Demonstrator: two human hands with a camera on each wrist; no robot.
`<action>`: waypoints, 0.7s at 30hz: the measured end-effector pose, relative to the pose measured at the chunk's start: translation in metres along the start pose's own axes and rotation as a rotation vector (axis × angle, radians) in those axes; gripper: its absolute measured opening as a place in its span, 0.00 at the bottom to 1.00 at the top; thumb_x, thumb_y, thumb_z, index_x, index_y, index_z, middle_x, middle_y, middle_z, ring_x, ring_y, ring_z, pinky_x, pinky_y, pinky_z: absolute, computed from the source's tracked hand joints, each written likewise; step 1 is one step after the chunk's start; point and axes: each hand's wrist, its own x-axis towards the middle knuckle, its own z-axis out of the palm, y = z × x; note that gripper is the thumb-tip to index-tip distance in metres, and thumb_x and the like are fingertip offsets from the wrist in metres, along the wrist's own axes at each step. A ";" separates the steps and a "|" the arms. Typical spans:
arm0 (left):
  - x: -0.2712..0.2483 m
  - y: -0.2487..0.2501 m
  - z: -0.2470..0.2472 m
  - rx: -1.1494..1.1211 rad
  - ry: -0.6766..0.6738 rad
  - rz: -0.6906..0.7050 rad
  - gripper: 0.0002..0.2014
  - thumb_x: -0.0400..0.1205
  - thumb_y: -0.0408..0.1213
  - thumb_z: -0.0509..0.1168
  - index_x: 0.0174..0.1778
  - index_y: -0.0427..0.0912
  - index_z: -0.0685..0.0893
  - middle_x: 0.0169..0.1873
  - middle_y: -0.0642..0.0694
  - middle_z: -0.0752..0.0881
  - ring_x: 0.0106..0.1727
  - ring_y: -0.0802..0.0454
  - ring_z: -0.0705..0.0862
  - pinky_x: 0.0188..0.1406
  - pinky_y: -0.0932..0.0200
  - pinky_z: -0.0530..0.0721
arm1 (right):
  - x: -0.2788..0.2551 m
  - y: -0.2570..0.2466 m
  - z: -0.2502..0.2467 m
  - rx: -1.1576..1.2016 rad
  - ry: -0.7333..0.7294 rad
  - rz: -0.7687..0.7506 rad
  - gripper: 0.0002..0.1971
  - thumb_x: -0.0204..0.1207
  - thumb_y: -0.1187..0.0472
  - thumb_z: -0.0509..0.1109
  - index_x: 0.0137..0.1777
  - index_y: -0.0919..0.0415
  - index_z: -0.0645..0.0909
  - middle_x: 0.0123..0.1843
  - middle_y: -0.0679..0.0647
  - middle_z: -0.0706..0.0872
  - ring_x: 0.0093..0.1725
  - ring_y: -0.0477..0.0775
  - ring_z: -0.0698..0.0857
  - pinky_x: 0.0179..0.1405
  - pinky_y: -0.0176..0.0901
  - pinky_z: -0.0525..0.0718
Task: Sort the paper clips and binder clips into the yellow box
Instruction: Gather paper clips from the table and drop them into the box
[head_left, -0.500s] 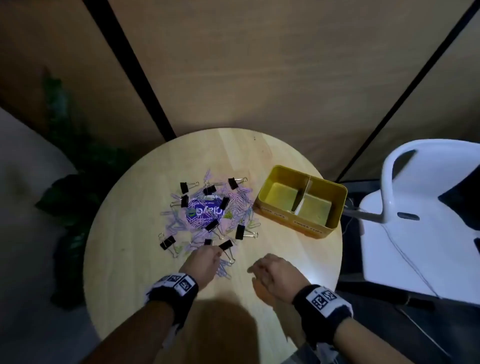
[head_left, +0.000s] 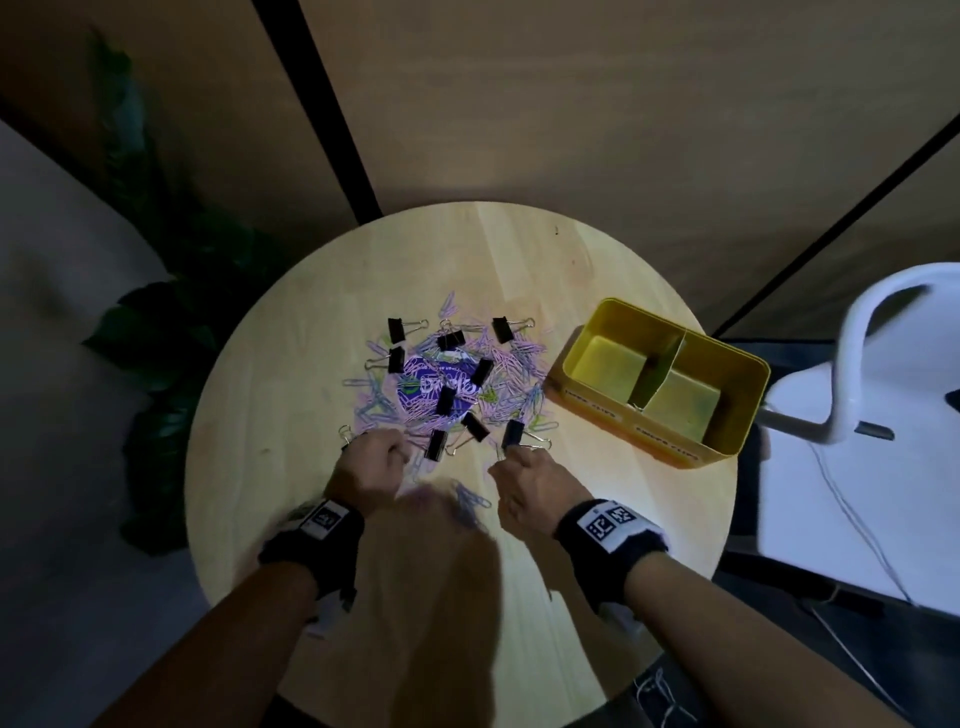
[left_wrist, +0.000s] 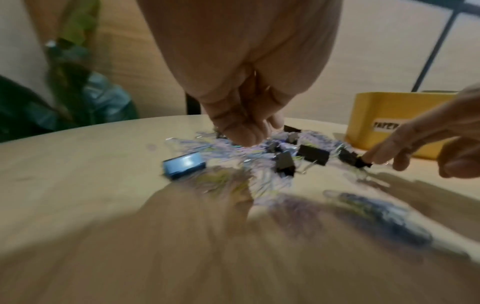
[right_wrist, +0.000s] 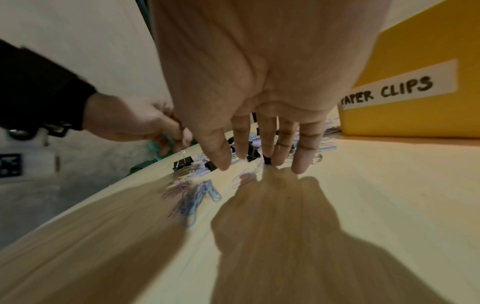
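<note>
A pile of pastel paper clips (head_left: 498, 374) and several black binder clips lies mid-table around a purple packet (head_left: 441, 384). The yellow two-compartment box (head_left: 597, 402), labelled "PAPER CLIPS" on one wall (right_wrist: 415, 51), stands to the right of the pile. My right hand (head_left: 511, 452) reaches forward with straight fingers (right_wrist: 303, 152). Their tips touch one black binder clip (head_left: 513, 432) at the pile's near edge. My left hand (head_left: 395, 452) hovers over the pile's near left with its fingers (left_wrist: 241, 131) curled and bunched. I see nothing held in them. Another binder clip (head_left: 345, 436) lies by its knuckles.
The round wooden table (head_left: 291, 415) ends close behind my wrists. A small bunch of loose paper clips (head_left: 470, 501) lies between my hands. A white chair (head_left: 857, 322) stands to the right of the table and a dark plant (head_left: 156, 332) to the left.
Both hands have moved forward to the pile's near edge. The right hand's fingers have straightened and reached the binder clip.
</note>
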 end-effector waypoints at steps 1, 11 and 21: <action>-0.008 -0.010 -0.002 -0.003 -0.014 -0.056 0.11 0.70 0.35 0.57 0.37 0.39 0.85 0.37 0.44 0.86 0.43 0.40 0.85 0.40 0.59 0.76 | 0.002 0.000 0.000 -0.003 0.000 0.022 0.27 0.75 0.59 0.62 0.76 0.56 0.69 0.80 0.60 0.64 0.74 0.66 0.68 0.70 0.57 0.75; -0.045 -0.009 0.043 0.119 -0.090 -0.055 0.24 0.74 0.55 0.52 0.56 0.44 0.82 0.51 0.41 0.81 0.54 0.40 0.80 0.54 0.48 0.81 | 0.003 -0.044 0.042 0.051 0.054 0.087 0.26 0.74 0.47 0.69 0.67 0.59 0.71 0.64 0.60 0.72 0.63 0.63 0.73 0.57 0.55 0.81; -0.048 0.013 0.053 0.099 -0.142 -0.102 0.19 0.77 0.38 0.56 0.60 0.36 0.82 0.54 0.35 0.81 0.56 0.36 0.79 0.56 0.48 0.76 | 0.017 -0.066 0.045 -0.011 0.045 0.138 0.16 0.80 0.69 0.57 0.67 0.69 0.72 0.65 0.67 0.75 0.63 0.65 0.75 0.61 0.55 0.76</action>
